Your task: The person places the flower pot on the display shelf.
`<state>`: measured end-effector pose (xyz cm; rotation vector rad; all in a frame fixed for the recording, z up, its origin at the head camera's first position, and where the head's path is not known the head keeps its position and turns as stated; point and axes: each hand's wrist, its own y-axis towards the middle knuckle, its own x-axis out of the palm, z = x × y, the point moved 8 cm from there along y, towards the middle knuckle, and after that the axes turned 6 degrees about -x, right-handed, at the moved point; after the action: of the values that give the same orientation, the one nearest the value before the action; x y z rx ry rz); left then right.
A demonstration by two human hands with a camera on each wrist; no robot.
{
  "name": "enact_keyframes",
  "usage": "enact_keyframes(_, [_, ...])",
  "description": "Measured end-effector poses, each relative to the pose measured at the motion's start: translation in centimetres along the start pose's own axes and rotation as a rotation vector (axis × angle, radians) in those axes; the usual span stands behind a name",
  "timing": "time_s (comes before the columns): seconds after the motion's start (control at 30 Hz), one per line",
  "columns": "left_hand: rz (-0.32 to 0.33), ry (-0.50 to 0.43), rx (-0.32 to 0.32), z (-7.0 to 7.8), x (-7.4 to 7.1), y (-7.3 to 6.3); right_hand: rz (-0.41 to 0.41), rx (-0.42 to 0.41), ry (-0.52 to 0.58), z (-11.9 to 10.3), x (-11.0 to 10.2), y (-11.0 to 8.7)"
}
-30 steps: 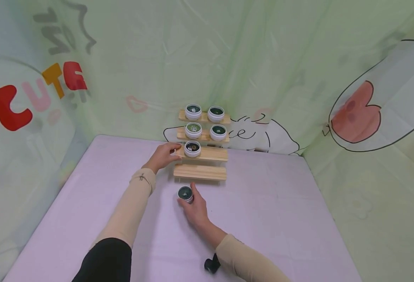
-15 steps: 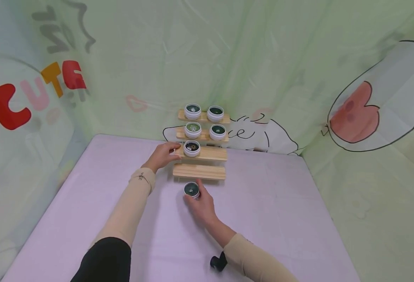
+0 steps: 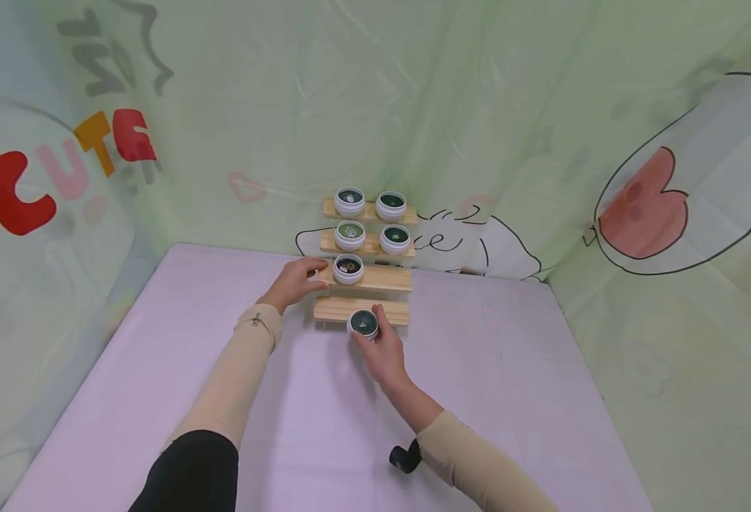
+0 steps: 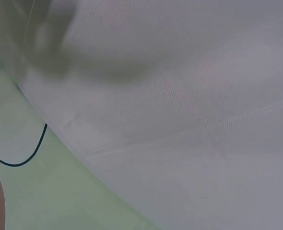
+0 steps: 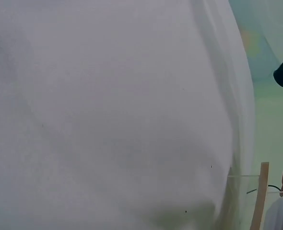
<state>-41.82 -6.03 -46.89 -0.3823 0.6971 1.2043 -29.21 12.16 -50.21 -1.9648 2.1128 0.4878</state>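
A tiered wooden display stand (image 3: 382, 279) stands near the back wall, with pale boards at several heights. My left hand (image 3: 292, 283) grips the left end of its second-lowest board, thumb and fingers about the edge. Next to those fingers sits a white jar with a dark top (image 3: 348, 269). My right hand (image 3: 385, 353) holds another small round white jar (image 3: 363, 323) with a dark green top, in front of and partly over the lowest board (image 3: 333, 308). Whether this jar touches the board cannot be told. The right wrist view catches a white ridged jar side (image 5: 279, 214) in its corner.
Two jars stand on the top board, one of them a dark-topped jar (image 3: 391, 205), and two on the board below, including a light green one (image 3: 350, 235). A lilac cloth (image 3: 497, 384) covers the table. Printed curtains (image 3: 273, 107) enclose it.
The right hand has carried its jar forward and to the right, from the cloth in front of the stand up to the lowest board. My left hand stays at the stand.
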Motion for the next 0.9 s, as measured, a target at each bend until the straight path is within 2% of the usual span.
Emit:
enact_keyframes(0.17, [-0.005, 0.004, -0.017, -0.2, -0.1, 0.1, 0.034, -0.007, 0.032, -0.9, -1.1, 1.1])
enact_keyframes(0.33, [-0.007, 0.0, -0.016, -0.2, -0.2, 0.1, 0.081, -0.047, 0.058, -2.2, -2.2, 2.3])
enact_keyframes(0.53, [-0.007, -0.012, -0.015, -0.2, -0.1, 0.0, 0.135, -0.082, 0.015, -3.2, -3.2, 4.0])
enact_keyframes(0.67, [-0.016, -0.013, -0.035, -0.5, 0.1, 0.1, 0.173, -0.099, -0.032, -3.0, -3.9, 5.4])
enact_keyframes(0.9, [-0.021, -0.018, -0.031, -0.3, 0.0, 0.0, 0.215, -0.051, -0.082, -2.2, -4.9, 7.3])
